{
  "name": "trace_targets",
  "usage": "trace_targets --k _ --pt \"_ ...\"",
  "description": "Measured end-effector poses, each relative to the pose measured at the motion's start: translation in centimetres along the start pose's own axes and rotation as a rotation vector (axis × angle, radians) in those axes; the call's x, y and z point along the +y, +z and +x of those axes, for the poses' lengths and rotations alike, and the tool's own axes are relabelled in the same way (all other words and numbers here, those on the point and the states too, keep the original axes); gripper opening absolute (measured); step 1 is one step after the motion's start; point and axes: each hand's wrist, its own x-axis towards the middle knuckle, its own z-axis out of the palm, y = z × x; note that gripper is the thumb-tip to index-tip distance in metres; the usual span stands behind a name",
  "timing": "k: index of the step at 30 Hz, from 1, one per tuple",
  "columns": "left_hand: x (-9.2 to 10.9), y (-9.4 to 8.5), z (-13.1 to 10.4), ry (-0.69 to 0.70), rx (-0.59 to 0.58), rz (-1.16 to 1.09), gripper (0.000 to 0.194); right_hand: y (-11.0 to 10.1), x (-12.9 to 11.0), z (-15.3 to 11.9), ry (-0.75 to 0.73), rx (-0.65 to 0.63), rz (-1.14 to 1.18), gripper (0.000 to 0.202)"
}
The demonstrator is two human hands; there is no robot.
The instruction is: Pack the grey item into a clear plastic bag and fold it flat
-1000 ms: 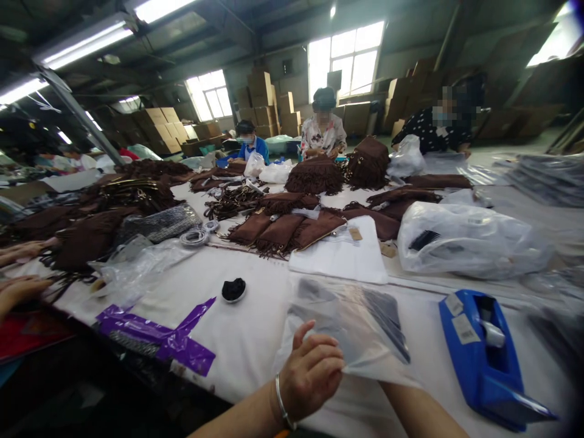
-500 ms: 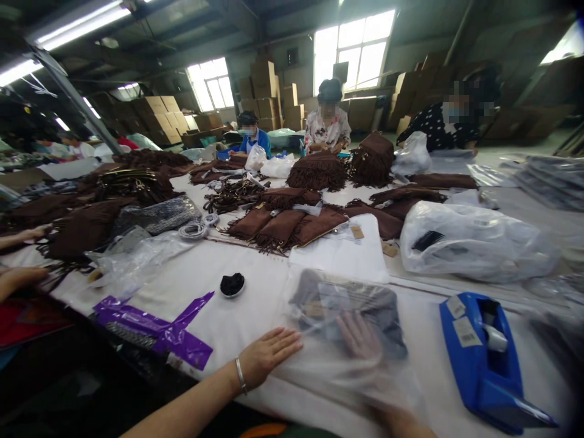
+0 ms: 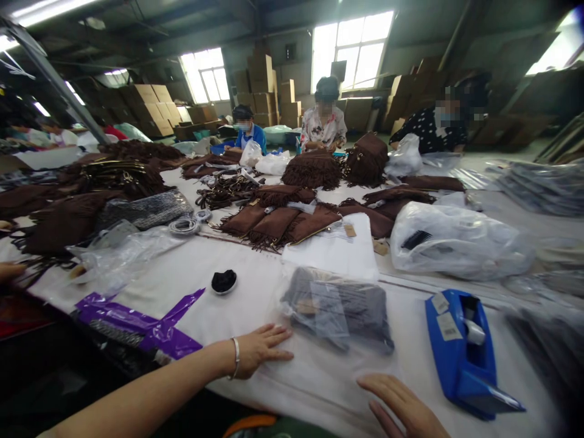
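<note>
A dark, flat item in a clear plastic bag [image 3: 340, 310] lies on the white-covered table, with a small brown tag showing through the plastic. My left hand [image 3: 260, 351], a silver bangle at its wrist, rests with spread fingers on the lower left of the bag's edge or the cloth; which one is hard to tell. Nothing is in it. Below the bag, near the table's front edge, my right hand [image 3: 399, 404] is held apart from the dark item, fingers extended and empty. To its right stands a blue tape dispenser [image 3: 460, 353].
Brown fringed pouches [image 3: 278, 222] lie beyond the bag, beside a white plastic bundle [image 3: 460, 240]. A small dish of black material [image 3: 224, 281] and purple tape [image 3: 159, 328] are on the left. Another person's hand [image 3: 10, 272] shows at the left edge. Several people sit across the table.
My right hand has come out from inside or beneath the clear plastic and moved down toward the front edge. The plastic now lies flatter. My left hand's fingers are more spread.
</note>
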Motion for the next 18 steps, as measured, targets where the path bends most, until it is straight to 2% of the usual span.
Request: trace_targets --k 3,6,8,10,12,14,16,18 --pt "0.4 -1.2 -1.0 0.012 -0.012 -0.073 0.092 -1.9 2.1 1.5 0.074 -0.155 0.028 0.043" --pt "0.3 -2.4 -2.2 0.018 -0.020 -0.188 0.083 -3.3 4.2 0.7 0.022 -0.294 0.017 0.063" --pt "-0.3 -2.7 -2.6 0.035 0.018 -0.251 0.082 -3.8 5.2 0.0 -0.022 -0.320 0.007 0.073" --pt "-1.1 -2.1 -2.5 0.050 0.092 -0.280 0.080 -3.4 6.1 -0.2 -0.012 -0.271 0.007 0.066" --pt "-1.8 -0.7 -1.8 0.040 0.240 -0.310 0.065 -2.1 7.0 0.0 0.060 -0.129 0.031 0.050" --pt "-2.2 1.2 -0.7 -0.048 0.486 -0.402 0.043 -0.2 7.9 0.2 0.175 0.068 0.073 0.034" --pt "-2.0 3.0 0.5 -0.266 0.754 -0.516 0.038 1.7 8.9 0.0 0.337 0.233 0.097 0.038" --pt "-1.2 4.3 1.4 -0.525 0.934 -0.550 0.043 3.0 9.7 -0.8 0.512 0.317 0.088 0.048"
